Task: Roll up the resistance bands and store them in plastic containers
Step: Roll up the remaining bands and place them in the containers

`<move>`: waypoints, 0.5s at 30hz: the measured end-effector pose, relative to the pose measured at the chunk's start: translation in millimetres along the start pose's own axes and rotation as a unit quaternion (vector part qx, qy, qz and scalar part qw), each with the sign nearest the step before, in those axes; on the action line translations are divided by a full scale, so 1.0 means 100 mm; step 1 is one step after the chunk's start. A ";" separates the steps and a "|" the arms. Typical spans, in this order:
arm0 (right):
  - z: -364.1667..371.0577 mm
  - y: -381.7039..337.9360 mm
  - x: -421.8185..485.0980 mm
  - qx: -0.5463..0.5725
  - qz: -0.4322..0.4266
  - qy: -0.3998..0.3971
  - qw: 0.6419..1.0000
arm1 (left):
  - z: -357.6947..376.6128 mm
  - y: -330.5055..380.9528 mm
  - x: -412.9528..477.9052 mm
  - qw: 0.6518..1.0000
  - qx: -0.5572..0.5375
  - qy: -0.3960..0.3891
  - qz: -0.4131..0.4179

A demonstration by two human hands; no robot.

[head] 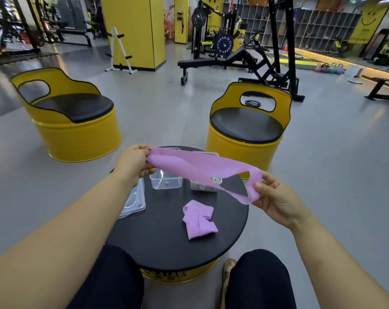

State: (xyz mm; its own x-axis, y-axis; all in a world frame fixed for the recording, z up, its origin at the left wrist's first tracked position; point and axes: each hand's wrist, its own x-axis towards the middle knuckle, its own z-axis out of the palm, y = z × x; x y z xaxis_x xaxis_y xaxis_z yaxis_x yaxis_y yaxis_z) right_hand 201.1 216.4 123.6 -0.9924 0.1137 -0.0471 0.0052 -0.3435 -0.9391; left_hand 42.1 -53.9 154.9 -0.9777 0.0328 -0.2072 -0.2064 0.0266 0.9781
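Head view: left hand (133, 163) and right hand (276, 204) pinch opposite ends of pink band (202, 166) above table (157, 230)

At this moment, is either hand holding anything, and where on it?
Both hold one pink resistance band stretched above the table: the left hand pinches its left end, the right hand its right end.

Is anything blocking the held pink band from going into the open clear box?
Nothing visible does. The pink band, stretched between the left hand and right hand, hangs over the open clear box; a lid lies to its left on the black table.
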 end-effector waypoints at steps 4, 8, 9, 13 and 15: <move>-0.03 0.09 0.03 -0.204 -0.003 0.170 0.964 | 0.01 0.03 -0.06 0.999 0.020 0.013 0.041; -0.07 0.23 0.03 -0.292 -0.056 0.278 0.913 | 0.09 0.13 -0.16 0.995 0.039 -0.018 0.090; -0.06 0.27 0.02 -0.307 -0.066 0.282 0.906 | 0.12 0.16 -0.18 0.993 0.038 -0.017 0.107; 0.03 0.40 -0.05 -0.365 -0.049 0.237 0.899 | 0.21 0.28 -0.27 0.981 0.048 -0.018 0.185; 0.07 0.43 -0.06 -0.407 0.001 0.206 0.890 | 0.28 0.30 -0.33 0.971 0.094 -0.041 0.217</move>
State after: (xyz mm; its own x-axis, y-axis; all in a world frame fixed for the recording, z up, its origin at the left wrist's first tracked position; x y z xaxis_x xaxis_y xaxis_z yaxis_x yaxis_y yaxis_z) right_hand 206.4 194.5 86.3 -0.8643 0.5029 -0.0124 0.2603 0.4259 -0.8665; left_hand 69.3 -26.5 191.0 -0.9629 0.1615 0.2161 0.2433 0.1735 0.9543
